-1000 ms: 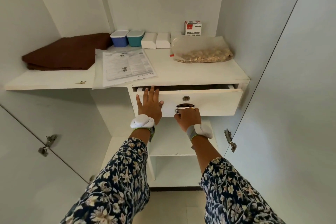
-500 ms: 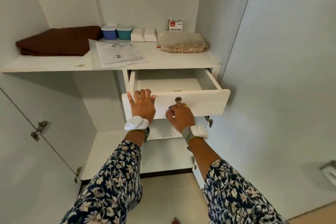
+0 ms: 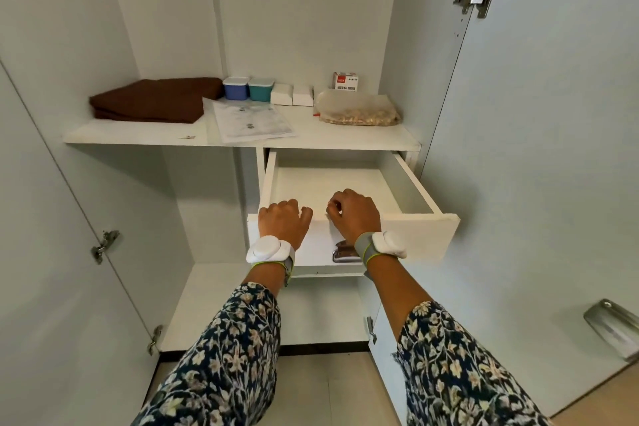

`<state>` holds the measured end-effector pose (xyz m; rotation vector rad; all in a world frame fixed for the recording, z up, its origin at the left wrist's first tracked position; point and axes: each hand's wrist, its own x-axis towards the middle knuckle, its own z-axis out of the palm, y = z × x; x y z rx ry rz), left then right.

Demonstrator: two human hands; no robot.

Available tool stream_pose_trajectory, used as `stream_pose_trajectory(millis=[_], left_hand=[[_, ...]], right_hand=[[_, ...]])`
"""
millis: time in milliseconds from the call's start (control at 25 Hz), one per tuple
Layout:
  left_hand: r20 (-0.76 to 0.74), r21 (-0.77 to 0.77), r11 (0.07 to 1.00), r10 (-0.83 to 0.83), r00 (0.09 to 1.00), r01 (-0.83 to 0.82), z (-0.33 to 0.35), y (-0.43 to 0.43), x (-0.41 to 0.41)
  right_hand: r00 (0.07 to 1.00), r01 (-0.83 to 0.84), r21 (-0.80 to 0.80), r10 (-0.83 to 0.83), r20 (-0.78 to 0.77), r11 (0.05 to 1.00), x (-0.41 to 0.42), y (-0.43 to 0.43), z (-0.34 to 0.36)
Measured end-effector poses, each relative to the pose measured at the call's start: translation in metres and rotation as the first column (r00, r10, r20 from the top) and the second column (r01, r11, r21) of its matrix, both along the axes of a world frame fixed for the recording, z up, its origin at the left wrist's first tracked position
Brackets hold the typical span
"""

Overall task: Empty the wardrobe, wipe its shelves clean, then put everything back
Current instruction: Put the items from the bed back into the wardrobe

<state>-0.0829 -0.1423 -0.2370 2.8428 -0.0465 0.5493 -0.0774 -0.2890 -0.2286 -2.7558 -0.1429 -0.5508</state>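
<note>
The drawer [image 3: 423,235], a smooth white box with a flat front panel, stands open under the right half of the wardrobe [image 3: 294,10] shelf [image 3: 345,139]. The left hand [image 3: 283,222] and right hand [image 3: 353,214] both rest on the panel's top edge, fingers pressed together and curled over it into the drawer, fingertips hidden. A shiny metal handle [image 3: 345,252] shows below the right wrist. On the matte shelf lie a folded brown cloth [image 3: 155,101], a printed paper sheet [image 3: 252,119], a blue tub [image 3: 236,88], a teal tub [image 3: 261,89], two white blocks [image 3: 294,95], a small carton [image 3: 345,81] and a clear bag [image 3: 359,112] of brownish grainy pieces.
</note>
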Motion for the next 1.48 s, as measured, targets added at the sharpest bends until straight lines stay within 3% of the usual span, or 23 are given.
stream_pose_trajectory(millis=[80,200,360,520,640,840,1000,1080,1320,1400,1480], left_hand=[[-0.038,0.093,0.995,0.033,0.999,-0.03,-0.001,0.001,-0.011],[-0.196,0.084,0.996,0.029,0.98,-0.012,0.008,0.006,-0.016],[-0.411,0.097,0.995,0.012,0.911,0.031,0.016,0.009,-0.019],[-0.52,0.166,0.984,0.031,0.853,0.065,0.021,0.01,-0.019],[-0.476,0.124,0.99,0.002,0.879,0.065,0.02,0.013,-0.014],[-0.316,-0.211,0.972,-0.172,0.933,0.108,0.02,0.019,0.016],[-0.298,-0.205,0.969,-0.195,0.935,0.137,0.017,0.025,0.05],[-0.288,-0.214,0.971,-0.165,0.943,0.105,0.016,0.028,0.069],[-0.218,-0.2,0.976,0.039,0.975,-0.084,0.015,0.031,0.123],[-0.2,-0.092,0.99,0.087,0.976,-0.107,0.011,0.028,0.134],[-0.14,-0.078,0.986,0.133,0.981,-0.145,0.007,0.026,0.141]], right_hand=[[0.993,0.087,0.051,-0.083,-0.078,0.995,-0.009,0.006,-0.004],[0.959,0.196,-0.019,-0.195,-0.207,0.981,-0.019,0.013,-0.001],[0.89,0.165,-0.075,-0.181,-0.417,0.983,-0.023,0.011,0.01],[0.836,0.106,-0.143,-0.166,-0.524,0.984,-0.027,0.011,0.012],[0.783,0.019,-0.149,-0.107,-0.613,0.989,-0.026,0.012,0.013],[0.698,-0.193,-0.208,-0.014,-0.716,0.959,-0.011,0.021,0.014],[0.602,-0.195,-0.022,0.102,-0.792,0.981,0.012,0.037,0.019],[0.615,-0.152,0.084,0.161,-0.772,0.985,0.036,0.047,0.032],[0.921,-0.172,0.126,0.205,-0.33,0.977,0.135,0.07,0.062],[0.947,-0.206,0.129,0.231,-0.225,0.97,0.179,0.078,0.06],[0.949,-0.253,0.106,0.268,-0.165,0.962,0.219,0.092,0.057]])
